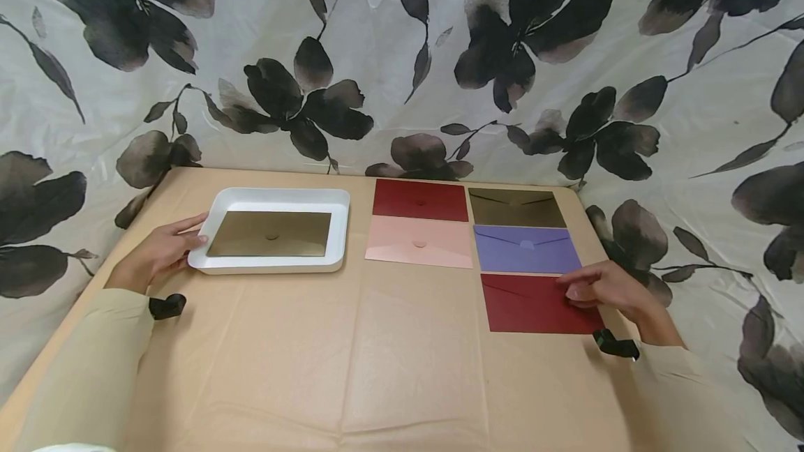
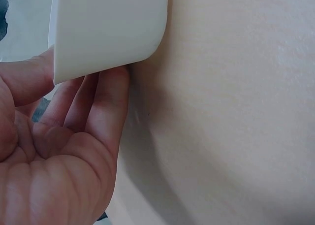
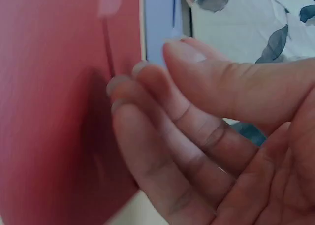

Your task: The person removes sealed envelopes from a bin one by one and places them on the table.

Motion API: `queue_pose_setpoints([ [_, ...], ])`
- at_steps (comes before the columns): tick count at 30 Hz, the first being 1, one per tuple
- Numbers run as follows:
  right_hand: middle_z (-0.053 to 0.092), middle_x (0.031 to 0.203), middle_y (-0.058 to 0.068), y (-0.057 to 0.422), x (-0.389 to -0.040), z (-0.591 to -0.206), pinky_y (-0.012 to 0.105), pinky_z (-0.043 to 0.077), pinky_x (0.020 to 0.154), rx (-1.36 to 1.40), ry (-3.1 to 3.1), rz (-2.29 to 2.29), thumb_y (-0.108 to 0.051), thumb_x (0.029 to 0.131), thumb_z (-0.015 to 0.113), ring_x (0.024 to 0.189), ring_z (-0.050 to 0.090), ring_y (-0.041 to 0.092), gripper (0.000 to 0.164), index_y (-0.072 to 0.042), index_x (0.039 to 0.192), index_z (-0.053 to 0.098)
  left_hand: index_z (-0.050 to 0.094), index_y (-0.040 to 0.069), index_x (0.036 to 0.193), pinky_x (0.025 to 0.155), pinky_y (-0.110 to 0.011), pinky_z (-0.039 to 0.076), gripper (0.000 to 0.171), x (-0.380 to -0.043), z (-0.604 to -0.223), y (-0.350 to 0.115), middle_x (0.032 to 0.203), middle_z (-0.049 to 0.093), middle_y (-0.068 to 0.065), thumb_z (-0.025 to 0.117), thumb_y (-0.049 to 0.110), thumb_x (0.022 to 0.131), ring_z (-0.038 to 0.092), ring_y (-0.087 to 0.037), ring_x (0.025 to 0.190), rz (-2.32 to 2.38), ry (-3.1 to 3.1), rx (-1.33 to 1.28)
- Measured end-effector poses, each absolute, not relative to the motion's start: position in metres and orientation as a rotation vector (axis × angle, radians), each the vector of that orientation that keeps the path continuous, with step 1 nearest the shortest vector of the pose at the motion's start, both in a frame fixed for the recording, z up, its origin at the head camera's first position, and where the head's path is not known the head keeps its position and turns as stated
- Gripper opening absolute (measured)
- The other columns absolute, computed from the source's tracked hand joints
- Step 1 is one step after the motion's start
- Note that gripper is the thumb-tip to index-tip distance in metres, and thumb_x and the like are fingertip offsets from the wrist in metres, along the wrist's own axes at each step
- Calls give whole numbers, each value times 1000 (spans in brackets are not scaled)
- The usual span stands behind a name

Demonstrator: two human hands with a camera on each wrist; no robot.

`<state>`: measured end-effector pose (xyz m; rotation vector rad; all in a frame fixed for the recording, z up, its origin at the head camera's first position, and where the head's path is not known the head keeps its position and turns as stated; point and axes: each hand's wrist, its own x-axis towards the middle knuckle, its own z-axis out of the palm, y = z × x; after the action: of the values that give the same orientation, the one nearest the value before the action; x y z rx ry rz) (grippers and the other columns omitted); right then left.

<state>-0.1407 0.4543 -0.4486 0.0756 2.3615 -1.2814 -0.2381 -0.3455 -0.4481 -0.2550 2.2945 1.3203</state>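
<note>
At the left of the table, my left hand (image 1: pixel 162 250) grips the left end of a white tray (image 1: pixel 270 267). In the left wrist view the thumb lies at the rim of the tray (image 2: pixel 110 28) and the fingers are under its wall. A gold envelope (image 1: pixel 289 234) lies inside the tray. On the right, my right hand (image 1: pixel 612 291) rests with its fingertips at the right part of a dark red envelope (image 1: pixel 521 307). The right wrist view shows these fingers (image 3: pixel 142 136) loosely bent against the red envelope (image 3: pixel 44 112), thumb apart from it.
Above the dark red envelope lie a purple envelope (image 1: pixel 524 250) and a gold-brown envelope (image 1: pixel 515 208). To their left, another red envelope (image 1: pixel 419 199) sits above a pink envelope (image 1: pixel 417 243). A floral cloth (image 1: pixel 408 103) surrounds the tan-covered table (image 1: pixel 314 368).
</note>
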Motion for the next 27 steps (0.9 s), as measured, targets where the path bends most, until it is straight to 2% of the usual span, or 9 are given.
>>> queue_pose_setpoints([
  [7,80,96,-2,430,-151,-447,30,63,82,30,2249,-1507,-3,96,70,90,78,12,48,22,135,55,5,16,166,80,-18,56,72,-237,-449,-346,170,11,-28,50,24,111,52,16,89,1323,2301,-242],
  [19,82,98,0,396,-170,-443,29,63,82,-12,2220,-1682,-1,95,70,88,80,16,39,16,130,63,6,19,166,80,-20,57,71,-239,-451,-347,170,12,-25,51,21,110,57,12,90,1361,2275,-260],
  [24,82,95,-4,391,-172,-443,26,62,84,-4,2208,-1696,-3,96,70,90,80,16,29,3,125,73,6,20,165,80,-20,57,71,-239,-451,-347,170,11,-25,51,20,110,58,11,91,1398,2250,-262],
  [27,81,94,-6,387,-174,-441,25,62,85,-2,2210,-1696,-2,97,69,90,80,16,27,-1,123,75,5,21,166,81,-20,57,72,-239,-451,-347,170,10,-25,51,19,110,58,12,91,1413,2237,-254],
])
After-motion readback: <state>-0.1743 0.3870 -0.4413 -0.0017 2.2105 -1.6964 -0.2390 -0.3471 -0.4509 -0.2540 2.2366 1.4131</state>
